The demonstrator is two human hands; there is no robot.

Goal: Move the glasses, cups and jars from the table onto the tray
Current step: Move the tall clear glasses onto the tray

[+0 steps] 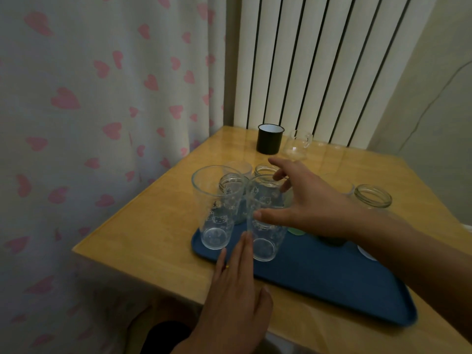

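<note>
Nearest the camera: left hand [236,290], fingers straight and together, palm down, fingertips at the near left corner of the flat dark blue plastic tray [332,284], just beside the base of a tall clear drinking glass printed with small white cat faces [264,226]; actual contact with that glass not clear. Blue tray lying on the light wooden desk [153,231], reaching toward the near right edge.

Further in: right hand [306,203] spread wide around that printed glass, thumb against its side at mid height, other fingers curved over the far rim; a loose, open-fingered hold rather than a tight grip. Glass upright at the tray's left end. Just to its left, a second tall clear glass with the same cat print [215,208], upright on the tray's far left corner.

Behind the two glasses: two small clear glass jars [231,185] [264,171] and a short frosted cup [236,168], close together; on the tray or off it, hard to tell.

Right of the hand: wide-mouthed clear glass jar [373,196] on the desk.

Farthest back: black enamel mug with white interior [270,141] and a small clear glass cup with handle [297,146], both on the desk, apart from the tray.
</note>
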